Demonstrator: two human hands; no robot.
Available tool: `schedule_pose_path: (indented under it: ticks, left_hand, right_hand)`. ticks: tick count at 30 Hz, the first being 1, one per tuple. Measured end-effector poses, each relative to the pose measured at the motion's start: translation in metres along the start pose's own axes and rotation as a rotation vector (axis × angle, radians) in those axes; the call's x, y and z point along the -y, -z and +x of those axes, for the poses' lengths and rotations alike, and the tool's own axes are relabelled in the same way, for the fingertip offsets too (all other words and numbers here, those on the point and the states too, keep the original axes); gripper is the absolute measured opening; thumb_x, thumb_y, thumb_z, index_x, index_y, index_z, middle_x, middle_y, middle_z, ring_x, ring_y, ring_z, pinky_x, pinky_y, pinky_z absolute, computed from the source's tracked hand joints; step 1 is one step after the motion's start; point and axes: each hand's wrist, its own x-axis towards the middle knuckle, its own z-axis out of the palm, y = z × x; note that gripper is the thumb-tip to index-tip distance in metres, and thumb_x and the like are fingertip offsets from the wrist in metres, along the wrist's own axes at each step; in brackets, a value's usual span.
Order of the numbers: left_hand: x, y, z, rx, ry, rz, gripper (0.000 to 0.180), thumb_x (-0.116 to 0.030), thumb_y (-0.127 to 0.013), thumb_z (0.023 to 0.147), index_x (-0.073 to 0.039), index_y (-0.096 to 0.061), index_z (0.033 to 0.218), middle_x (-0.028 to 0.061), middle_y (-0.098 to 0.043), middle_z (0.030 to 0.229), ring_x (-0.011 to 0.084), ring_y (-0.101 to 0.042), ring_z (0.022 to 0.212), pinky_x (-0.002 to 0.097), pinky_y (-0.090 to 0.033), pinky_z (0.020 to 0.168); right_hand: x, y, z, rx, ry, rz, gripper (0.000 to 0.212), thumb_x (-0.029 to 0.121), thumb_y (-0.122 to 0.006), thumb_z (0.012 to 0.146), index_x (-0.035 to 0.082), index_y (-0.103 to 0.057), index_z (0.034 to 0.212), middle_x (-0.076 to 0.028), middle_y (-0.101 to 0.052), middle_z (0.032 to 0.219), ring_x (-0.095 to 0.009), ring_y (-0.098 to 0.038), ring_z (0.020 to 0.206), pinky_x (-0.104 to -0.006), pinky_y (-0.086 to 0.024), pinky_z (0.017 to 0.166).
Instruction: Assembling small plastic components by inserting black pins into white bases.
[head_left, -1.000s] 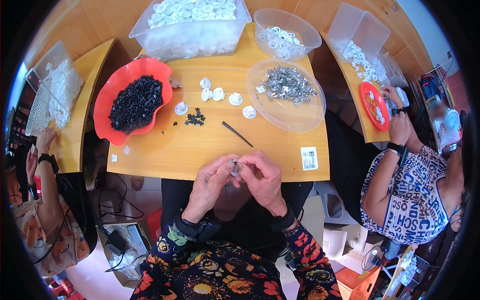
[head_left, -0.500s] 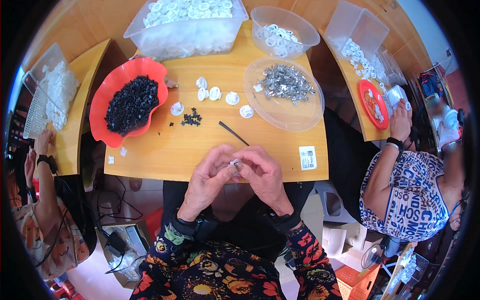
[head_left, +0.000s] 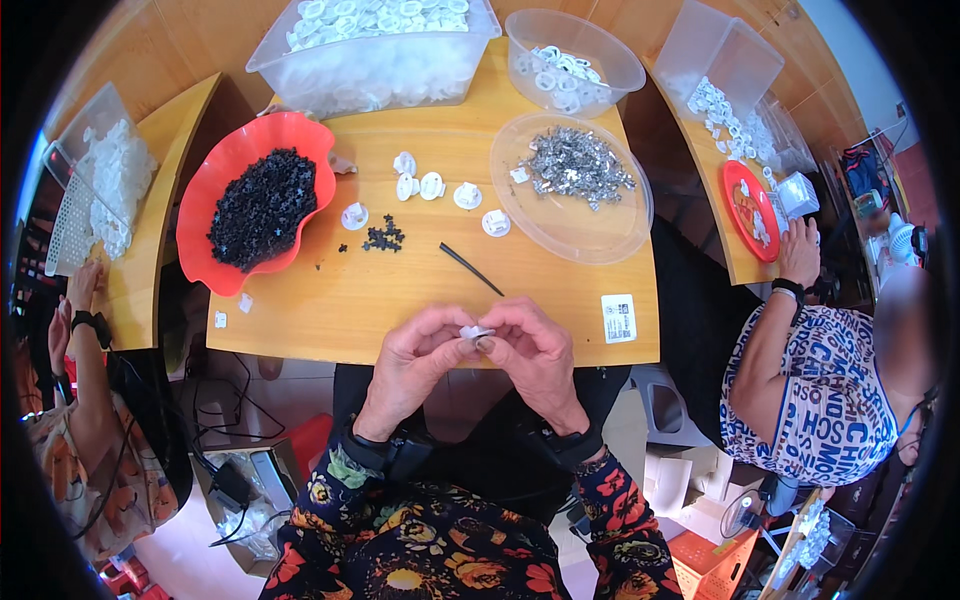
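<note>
Both hands meet at the table's near edge around a small white plastic part [head_left: 474, 332]. My left hand [head_left: 418, 362] pinches its left side between thumb and fingers. My right hand [head_left: 530, 352] grips the right side the same way, its thumb pressed on the piece. Fingertips hide much of the part. Just beyond the hands lies a thin black stick [head_left: 470, 268]. Farther off are several round white plastic pieces [head_left: 432, 186] and a small pile of black parts [head_left: 384, 236].
A red scalloped bowl [head_left: 318, 150] of black parts stands left. At right is a clear round lid [head_left: 508, 222] with silvery metal pieces. A clear bin [head_left: 360, 88] and a clear bowl [head_left: 622, 92] with white rings stand behind. Co-workers sit at both sides.
My hands have spread slightly, and more of the white part shows between the fingertips. At right, the co-worker's hand has shifted a little from a white box.
</note>
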Motion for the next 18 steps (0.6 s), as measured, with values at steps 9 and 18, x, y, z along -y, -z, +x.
schedule_pose_path:
  ticks: [9,18]
  left_hand:
    - [-0.002,-0.002,0.001,0.001,-0.046,-0.023,0.017,-0.001,-0.056,0.093,0.002,-0.055,0.109,0.0061,-0.06,0.101,0.0126,-0.059,0.096,0.0254,-0.049,0.086]
    - [0.006,-0.014,0.002,-0.147,-0.078,0.171,0.017,-0.005,-0.053,0.095,0.002,-0.058,0.11,0.0025,-0.061,0.086,0.0079,-0.056,0.074,0.0221,-0.048,0.067]
  right_hand:
    - [-0.005,-0.002,-0.001,-0.029,-0.006,0.026,0.016,0.001,-0.065,0.086,-0.002,-0.06,0.1,-0.005,-0.058,0.097,-0.011,-0.059,0.086,-0.0241,-0.05,0.076]
    - [0.001,-0.004,-0.001,-0.061,-0.123,0.012,0.014,0.007,-0.062,0.09,-0.002,-0.059,0.1,-0.004,-0.063,0.088,-0.008,-0.061,0.077,-0.0217,-0.051,0.069]
